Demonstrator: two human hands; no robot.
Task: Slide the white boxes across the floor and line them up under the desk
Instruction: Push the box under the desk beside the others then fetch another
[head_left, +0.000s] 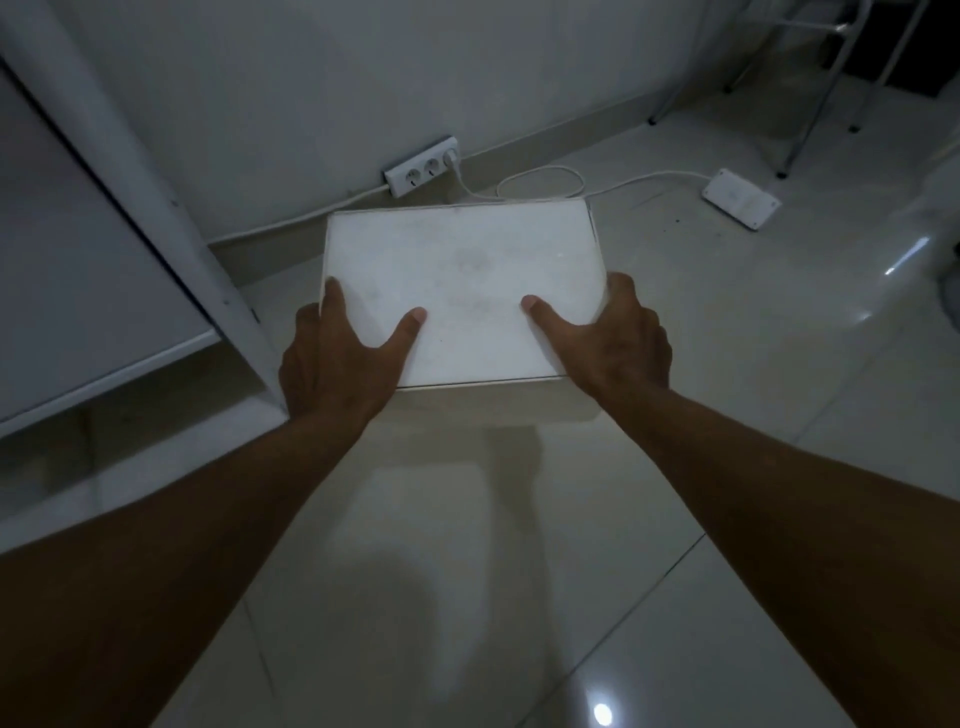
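A white box (467, 270) sits on the glossy tiled floor in the middle of the view, its flat lid facing up. My left hand (337, 358) grips its near left corner, thumb on the lid and fingers wrapped down the left side. My right hand (613, 338) grips the near right corner the same way, thumb on the lid, fingers down the right side. The white desk (104, 291) stands to the left, its leg (171, 218) running diagonally just left of the box.
A white wall socket strip (423, 165) sits at the skirting behind the box, with a cable (540, 179) looping to a white power strip (740, 197) on the floor at right. Metal frame legs (795, 140) stand at the far right. Bare tile lies in front.
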